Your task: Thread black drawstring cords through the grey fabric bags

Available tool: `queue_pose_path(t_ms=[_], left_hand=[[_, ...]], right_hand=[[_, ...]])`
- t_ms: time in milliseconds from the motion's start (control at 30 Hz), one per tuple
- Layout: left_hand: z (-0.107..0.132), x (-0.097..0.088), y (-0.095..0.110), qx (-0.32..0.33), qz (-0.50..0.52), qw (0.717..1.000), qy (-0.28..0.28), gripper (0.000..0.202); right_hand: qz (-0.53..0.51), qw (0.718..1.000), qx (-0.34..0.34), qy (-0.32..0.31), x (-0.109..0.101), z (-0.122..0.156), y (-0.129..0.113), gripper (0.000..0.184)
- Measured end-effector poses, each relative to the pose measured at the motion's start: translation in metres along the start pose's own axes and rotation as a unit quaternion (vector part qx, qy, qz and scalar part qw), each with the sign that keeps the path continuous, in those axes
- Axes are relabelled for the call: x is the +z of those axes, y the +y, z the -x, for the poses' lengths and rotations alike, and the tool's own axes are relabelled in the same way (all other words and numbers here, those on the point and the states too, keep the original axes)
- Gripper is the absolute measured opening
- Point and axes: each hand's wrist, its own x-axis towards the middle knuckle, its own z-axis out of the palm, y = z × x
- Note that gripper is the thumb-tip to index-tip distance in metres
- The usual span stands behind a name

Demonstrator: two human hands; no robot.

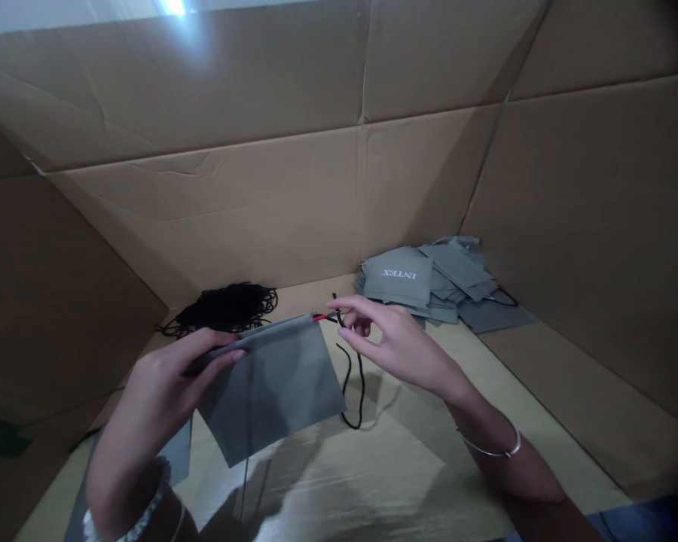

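My left hand (163, 384) is closed on the top left edge of a grey fabric pouch (276, 388), holding it up above the cardboard floor. At the pouch's top right corner a thin red tool (319, 317) sticks out of the hem. My right hand (392, 342) pinches a black cord (353, 384) there, and the cord hangs down in a loop beside the pouch. Another grey pouch (178, 455) lies under my left wrist.
I am looking into a big cardboard box (260, 188) with walls at the back, left and right. A bundle of black cords (226, 307) lies at the back left. A pile of grey pouches (435, 282), one printed INTEX, lies at the back right.
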Motion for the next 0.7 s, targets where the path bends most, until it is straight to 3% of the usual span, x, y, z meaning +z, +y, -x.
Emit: queue_pose_path(t_ms=[100, 467, 700], left_hand=[[0.0005, -0.0006, 0.0002, -0.002, 0.001, 1.000, 0.000, 0.028], [0.0013, -0.0002, 0.0031, 0.004, 0.012, 1.000, -0.002, 0.024], [-0.0021, 0.0012, -0.0045, -0.024, 0.041, 0.999, -0.007, 0.022]], right_hand=[[-0.006, 1.000, -0.006, -0.008, -0.0010, 0.0014, 0.0007, 0.039], [0.011, 0.999, -0.036, 0.029, -0.0017, 0.0009, 0.0020, 0.018], [-0.027, 0.998, -0.014, 0.056, -0.0036, 0.0000, 0.0019, 0.012]])
